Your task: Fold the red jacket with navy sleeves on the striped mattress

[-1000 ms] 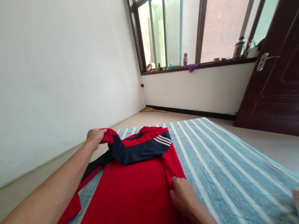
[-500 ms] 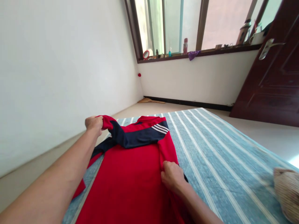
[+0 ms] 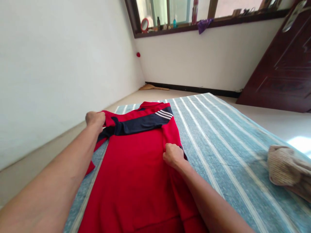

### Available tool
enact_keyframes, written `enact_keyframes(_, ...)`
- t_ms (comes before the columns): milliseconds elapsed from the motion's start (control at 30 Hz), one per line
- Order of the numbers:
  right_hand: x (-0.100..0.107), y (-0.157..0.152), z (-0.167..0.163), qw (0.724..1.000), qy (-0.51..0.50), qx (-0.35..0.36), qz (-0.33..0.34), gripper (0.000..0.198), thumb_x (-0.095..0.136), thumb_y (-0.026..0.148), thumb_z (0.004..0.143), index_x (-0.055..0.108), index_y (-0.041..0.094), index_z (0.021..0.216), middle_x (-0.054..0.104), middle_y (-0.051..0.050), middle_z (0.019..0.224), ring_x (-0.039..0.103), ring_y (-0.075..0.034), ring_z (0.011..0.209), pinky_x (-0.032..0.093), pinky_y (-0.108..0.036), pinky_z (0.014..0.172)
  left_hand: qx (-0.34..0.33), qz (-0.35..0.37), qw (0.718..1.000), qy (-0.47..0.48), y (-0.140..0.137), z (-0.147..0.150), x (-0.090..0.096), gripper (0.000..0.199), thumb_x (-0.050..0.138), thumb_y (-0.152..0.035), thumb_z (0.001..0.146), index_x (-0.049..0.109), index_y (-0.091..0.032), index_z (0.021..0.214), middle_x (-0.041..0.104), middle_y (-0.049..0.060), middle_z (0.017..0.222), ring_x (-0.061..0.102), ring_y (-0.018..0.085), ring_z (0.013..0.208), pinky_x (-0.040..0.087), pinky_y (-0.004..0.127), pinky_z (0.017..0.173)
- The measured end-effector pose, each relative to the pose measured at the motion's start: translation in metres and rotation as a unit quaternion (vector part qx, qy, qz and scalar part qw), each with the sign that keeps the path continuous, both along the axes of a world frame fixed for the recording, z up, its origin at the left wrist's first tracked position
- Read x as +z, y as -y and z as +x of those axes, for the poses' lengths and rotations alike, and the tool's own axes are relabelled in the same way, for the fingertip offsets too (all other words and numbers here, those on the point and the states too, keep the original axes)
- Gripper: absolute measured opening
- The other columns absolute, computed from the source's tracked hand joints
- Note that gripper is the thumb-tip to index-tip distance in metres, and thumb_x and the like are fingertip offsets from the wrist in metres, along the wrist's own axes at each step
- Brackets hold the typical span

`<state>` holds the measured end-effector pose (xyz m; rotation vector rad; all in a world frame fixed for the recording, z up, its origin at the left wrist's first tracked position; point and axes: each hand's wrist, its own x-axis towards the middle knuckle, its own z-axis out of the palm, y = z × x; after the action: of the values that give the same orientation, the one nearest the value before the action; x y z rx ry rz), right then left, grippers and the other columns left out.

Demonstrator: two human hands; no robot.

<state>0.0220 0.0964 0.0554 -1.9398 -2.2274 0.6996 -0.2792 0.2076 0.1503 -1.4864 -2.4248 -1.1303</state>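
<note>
A red jacket (image 3: 138, 161) with a navy band across the upper part and white stripes at the right shoulder lies spread on the bed. My left hand (image 3: 95, 121) is closed around red cloth at the jacket's upper left, near the shoulder. On the other side, my right hand (image 3: 173, 154) grips the red sleeve partway down, at the jacket's right edge. The other sleeve (image 3: 90, 168) sticks out at the left, partly hidden behind my left forearm.
Blue-and-white striped bedding (image 3: 218, 142) lies under the jacket. A beige knitted item (image 3: 284, 165) rests at the right. Beyond the bed are a broom (image 3: 152, 87) on the floor, a dark red door (image 3: 279, 71) and a windowsill (image 3: 170, 31) with small items and a purple cloth (image 3: 204, 25).
The camera has tipped down, so the room sits higher in view. My left hand's cloth has come down flatter, and the navy band now lies straighter. Both hands keep their grip.
</note>
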Motion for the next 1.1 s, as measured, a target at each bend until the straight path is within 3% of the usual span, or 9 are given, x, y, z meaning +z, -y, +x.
enact_keyframes(100,-0.001,0.0,0.001,1.0,-0.001,-0.003,-0.002,0.032,0.05,0.013,0.08,0.069,0.012,0.105,0.07,-0.02,0.105,0.069,-0.029,0.096,0.052,-0.036,0.078,0.04,-0.016,0.999,-0.033,0.029,0.037,-0.018,0.043,0.056,-0.018,0.078,0.051,0.004,0.115,0.051,0.028,0.131,0.042,0.041,0.126,0.037,0.058,0.099)
enact_keyframes(167,-0.001,0.0,0.002,1.0,-0.003,-0.007,-0.004,0.031,0.05,0.013,0.08,0.069,0.012,0.106,0.07,-0.02,0.105,0.068,-0.028,0.098,0.052,-0.035,0.079,-0.049,-0.013,0.991,-0.124,0.057,0.073,-0.028,0.043,0.053,-0.021,0.081,0.051,-0.006,0.121,0.035,0.022,0.149,0.025,0.037,0.139,0.024,0.053,0.112)
enact_keyframes(233,-0.001,-0.001,0.003,1.0,-0.007,-0.01,-0.007,0.032,0.052,0.014,0.08,0.068,0.012,0.107,0.07,-0.019,0.106,0.068,-0.027,0.099,0.051,-0.033,0.08,-0.201,-0.089,0.966,-0.137,0.093,0.112,-0.041,0.033,0.05,-0.023,0.084,0.057,-0.008,0.112,0.049,0.022,0.138,0.04,0.034,0.132,0.029,0.048,0.11)
enact_keyframes(300,-0.001,-0.002,0.005,1.0,-0.011,-0.014,-0.011,0.032,0.054,0.016,0.08,0.068,0.012,0.108,0.07,-0.019,0.107,0.068,-0.026,0.1,0.051,-0.031,0.08,-0.265,-0.149,0.948,-0.1,0.136,0.149,-0.055,0.022,0.051,-0.029,0.085,0.061,-0.015,0.098,0.069,0.014,0.101,0.064,0.026,0.098,0.047,0.037,0.09)
enact_keyframes(433,-0.001,-0.004,0.009,0.999,-0.02,-0.017,-0.018,0.034,0.054,0.017,0.079,0.068,0.013,0.11,0.07,-0.018,0.108,0.067,-0.027,0.102,0.051,-0.032,0.081,-0.319,-0.364,0.847,0.221,0.215,0.203,-0.078,0.015,0.052,-0.035,0.083,0.053,-0.02,0.081,0.062,0.001,0.065,0.064,0.018,0.059,0.047,0.028,0.052)
enact_keyframes(500,-0.001,-0.005,0.01,0.999,-0.025,-0.017,-0.02,0.036,0.053,0.017,0.079,0.067,0.013,0.112,0.07,-0.017,0.109,0.066,-0.027,0.104,0.051,-0.032,0.081,-0.288,-0.397,0.79,0.368,0.241,0.219,-0.084,0.016,0.055,-0.034,0.08,0.048,-0.02,0.085,0.058,-0.003,0.064,0.063,0.017,0.055,0.042,0.023,0.042)
enact_keyframes(567,-0.001,-0.006,0.009,0.999,-0.029,-0.015,-0.023,0.037,0.053,0.017,0.078,0.067,0.013,0.113,0.069,-0.017,0.11,0.066,-0.027,0.104,0.051,-0.031,0.081,-0.25,-0.389,0.765,0.449,0.254,0.231,-0.086,0.02,0.058,-0.032,0.078,0.045,-0.02,0.088,0.056,-0.005,0.064,0.063,0.016,0.056,0.04,0.021,0.039)
enact_keyframes(867,-0.001,-0.002,0.012,0.999,-0.053,0.003,-0.009,0.031,0.052,0.016,0.079,0.068,0.012,0.105,0.071,-0.015,0.102,0.068,-0.026,0.095,0.049,-0.03,0.076,-0.233,-0.346,0.782,0.464,0.259,0.235,-0.093,0.027,0.068,-0.024,0.072,0.044,-0.02,0.083,0.052,-0.01,0.051,0.048,0.008,0.034,0.028,0.016,0.03)
enact_keyframes(1100,0.011,0.029,0.036,0.989,-0.117,0.048,0.083,0.03,0.046,0.03,0.092,0.061,0.02,0.116,0.07,-0.005,0.096,0.064,-0.017,0.091,0.043,-0.025,0.08,-0.231,-0.344,0.811,0.413,0.263,0.23,-0.103,0.03,0.066,-0.023,0.073,0.042,-0.021,0.091,0.046,-0.012,0.048,0.05,0.009,0.033,0.03,0.017,0.033)
